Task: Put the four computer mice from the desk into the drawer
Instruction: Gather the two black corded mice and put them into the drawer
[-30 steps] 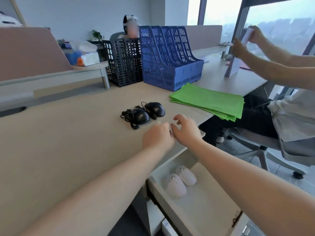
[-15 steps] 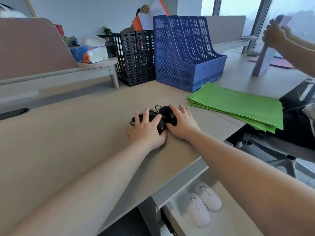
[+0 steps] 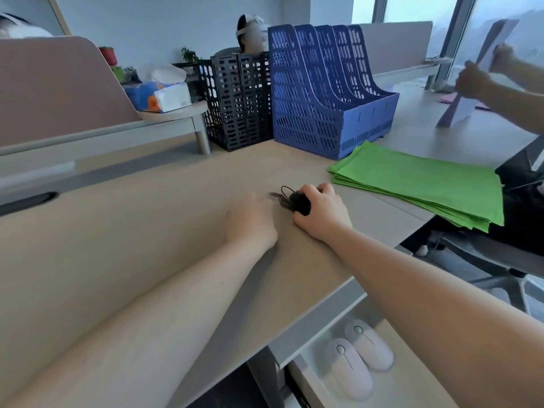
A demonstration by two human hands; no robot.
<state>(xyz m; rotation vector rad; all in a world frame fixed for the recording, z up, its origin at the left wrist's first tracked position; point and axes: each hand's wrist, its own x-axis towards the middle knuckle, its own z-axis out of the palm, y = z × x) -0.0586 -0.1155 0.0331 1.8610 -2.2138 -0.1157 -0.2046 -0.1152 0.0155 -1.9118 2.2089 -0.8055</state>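
Note:
Two black wired mice lie mid-desk. My right hand [image 3: 322,214] is closed over the right black mouse [image 3: 300,202], whose coiled cable [image 3: 285,193] sticks out to the left. Just to its left, my left hand [image 3: 250,220] is curled over the other black mouse, which is hidden beneath it; only a cable end shows by the fingers. Below the desk edge the drawer [image 3: 391,388] stands open. Two pale lilac mice [image 3: 350,369] [image 3: 370,346] rest side by side in it.
A stack of green folders [image 3: 418,184] lies right of my hands. Blue file holders [image 3: 326,92] and black mesh holders [image 3: 238,104] stand at the back. Another person's hands [image 3: 477,81] hold papers at far right, with an office chair [image 3: 488,260] below.
Both hands reached forward from the desk's front edge onto the two black mice and closed over them. The view has tilted up, so the drawer sits lower in frame.

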